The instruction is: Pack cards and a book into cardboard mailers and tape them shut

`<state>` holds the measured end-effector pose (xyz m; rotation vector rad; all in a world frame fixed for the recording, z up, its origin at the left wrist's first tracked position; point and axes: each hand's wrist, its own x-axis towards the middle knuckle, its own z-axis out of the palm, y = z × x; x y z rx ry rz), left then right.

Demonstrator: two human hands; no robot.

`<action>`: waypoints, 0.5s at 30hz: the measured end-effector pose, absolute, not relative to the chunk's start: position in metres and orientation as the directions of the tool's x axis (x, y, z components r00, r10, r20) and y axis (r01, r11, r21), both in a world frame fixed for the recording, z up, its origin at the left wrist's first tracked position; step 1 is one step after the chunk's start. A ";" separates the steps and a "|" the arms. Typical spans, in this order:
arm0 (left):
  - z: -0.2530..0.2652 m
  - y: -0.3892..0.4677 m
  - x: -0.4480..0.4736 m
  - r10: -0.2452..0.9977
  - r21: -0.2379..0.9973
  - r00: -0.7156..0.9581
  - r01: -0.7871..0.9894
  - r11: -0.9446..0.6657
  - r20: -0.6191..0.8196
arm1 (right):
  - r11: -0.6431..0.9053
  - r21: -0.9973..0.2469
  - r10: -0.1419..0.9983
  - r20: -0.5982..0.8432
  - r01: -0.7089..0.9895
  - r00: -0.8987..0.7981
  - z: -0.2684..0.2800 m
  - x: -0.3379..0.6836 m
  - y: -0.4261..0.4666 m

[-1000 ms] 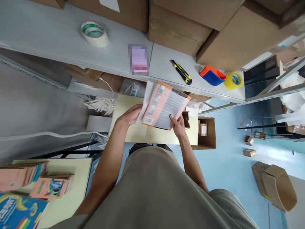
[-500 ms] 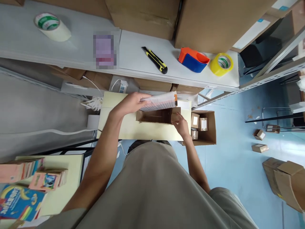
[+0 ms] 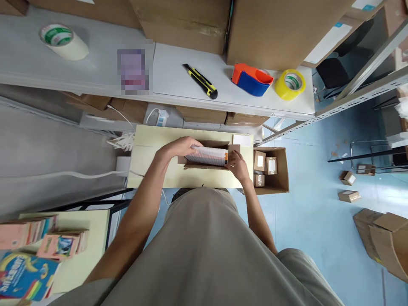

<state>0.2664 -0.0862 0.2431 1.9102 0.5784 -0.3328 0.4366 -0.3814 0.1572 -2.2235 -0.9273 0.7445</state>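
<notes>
On the pale yellow table (image 3: 149,165) in front of me stands an open cardboard box (image 3: 204,167). My left hand (image 3: 181,147) grips the left end of a pale, striped bundle (image 3: 207,156) that looks like wrapped thin books, with an orange patch at its right end. The bundle lies within the box opening, between the long walls; how deep it sits I cannot tell. My right hand (image 3: 239,166) is closed on the right end flap (image 3: 235,148) of the box, close to the bundle's orange end.
A shelf (image 3: 172,55) ahead carries a utility knife (image 3: 200,81), an orange-blue tape dispenser (image 3: 251,79), yellow tape (image 3: 290,85) and a pale tape roll (image 3: 63,41). Right of the table, a carton (image 3: 280,170) holds small boxes. Books (image 3: 28,272) lie on a side table at lower left.
My left hand has lowered the bundle from above the box's far edge into its opening, towards me. My right hand stays at the end flap.
</notes>
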 end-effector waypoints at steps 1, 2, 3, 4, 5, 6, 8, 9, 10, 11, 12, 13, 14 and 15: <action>0.242 -0.083 0.266 0.239 0.777 0.846 0.533 -0.335 -0.477 | -0.575 -0.710 0.759 -0.277 0.407 0.590 0.159 0.436 -0.381; 0.241 -0.081 0.267 0.237 0.771 0.848 0.530 -0.353 -0.474 | -0.584 -0.710 0.756 -0.299 0.393 0.583 0.161 0.434 -0.380; 0.240 -0.078 0.268 0.229 0.764 0.851 0.525 -0.376 -0.472 | -0.592 -0.711 0.752 -0.317 0.380 0.578 0.163 0.433 -0.380; 0.237 -0.076 0.270 0.217 0.754 0.854 0.520 -0.402 -0.473 | -0.593 -0.713 0.752 -0.324 0.375 0.574 0.165 0.432 -0.379; 0.234 -0.074 0.273 0.202 0.739 0.855 0.516 -0.433 -0.478 | -0.591 -0.715 0.754 -0.324 0.374 0.572 0.166 0.432 -0.379; 0.230 -0.074 0.276 0.189 0.721 0.853 0.514 -0.464 -0.486 | -0.590 -0.716 0.754 -0.321 0.374 0.573 0.168 0.432 -0.379; 0.219 -0.077 0.283 0.177 0.681 0.846 0.515 -0.521 -0.504 | -0.588 -0.719 0.753 -0.320 0.371 0.575 0.169 0.431 -0.380; 0.212 -0.081 0.286 0.184 0.660 0.841 0.519 -0.543 -0.509 | -0.587 -0.720 0.754 -0.321 0.369 0.573 0.169 0.432 -0.381; 0.206 -0.086 0.289 0.197 0.640 0.834 0.527 -0.559 -0.515 | -0.587 -0.721 0.755 -0.322 0.369 0.572 0.170 0.432 -0.382; 0.199 -0.093 0.290 0.214 0.619 0.826 0.539 -0.572 -0.522 | -0.586 -0.720 0.755 -0.321 0.371 0.571 0.170 0.432 -0.383; 0.193 -0.100 0.290 0.228 0.595 0.815 0.553 -0.584 -0.533 | -0.585 -0.720 0.756 -0.317 0.373 0.572 0.170 0.432 -0.384; 0.186 -0.107 0.289 0.243 0.568 0.802 0.567 -0.597 -0.546 | -0.584 -0.720 0.755 -0.311 0.376 0.577 0.171 0.432 -0.385; 0.181 -0.114 0.287 0.252 0.542 0.790 0.578 -0.611 -0.558 | -0.583 -0.721 0.751 -0.301 0.376 0.587 0.172 0.431 -0.386; 0.176 -0.119 0.285 0.257 0.523 0.784 0.581 -0.624 -0.564 | -0.581 -0.723 0.746 -0.289 0.374 0.600 0.173 0.431 -0.387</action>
